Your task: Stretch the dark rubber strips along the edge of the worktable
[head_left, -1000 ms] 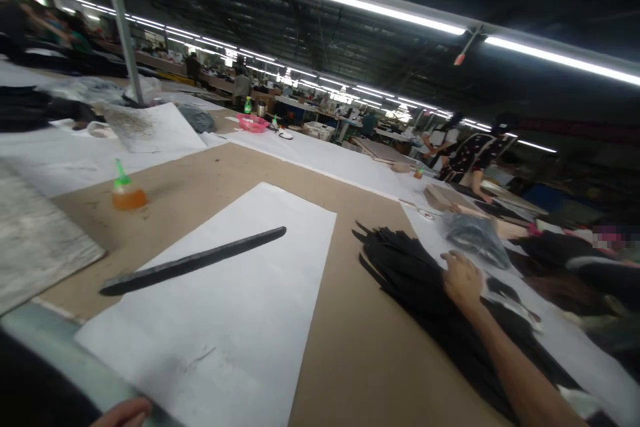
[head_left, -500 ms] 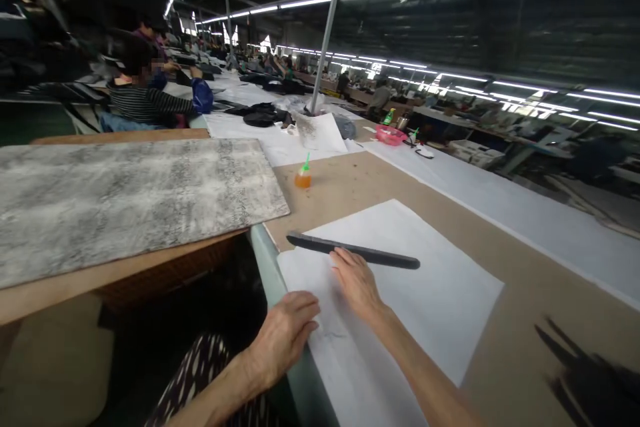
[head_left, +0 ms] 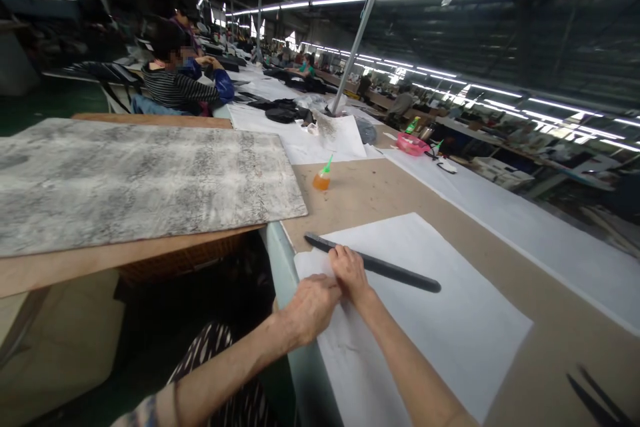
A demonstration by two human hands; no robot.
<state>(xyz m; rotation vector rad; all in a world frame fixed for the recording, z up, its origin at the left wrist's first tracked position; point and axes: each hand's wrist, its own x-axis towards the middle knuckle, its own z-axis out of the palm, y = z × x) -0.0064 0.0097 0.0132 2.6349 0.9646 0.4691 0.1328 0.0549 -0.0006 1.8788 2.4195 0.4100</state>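
A long black strip [head_left: 395, 270] lies across a white paper sheet [head_left: 450, 327] on the brown table. My right hand [head_left: 350, 270] rests on the strip near its left end, fingers curled down over it. My left hand [head_left: 313, 303] sits just beside the right wrist at the sheet's near edge. Its fingers are bent, and the fingertips are hidden against the right hand.
A grey mottled board [head_left: 125, 180] lies to the left. An orange bottle with a green cap [head_left: 322, 180] and a pink basket [head_left: 411, 145] stand farther back, near a slanted pole [head_left: 357, 40]. Black strip ends [head_left: 595, 397] show at the lower right. A person in a striped top [head_left: 175, 87] sits beyond.
The view swung left, away from the black pile. My right hand left that pile and came onto the strip. My left hand slid up the sheet until it met the right hand.
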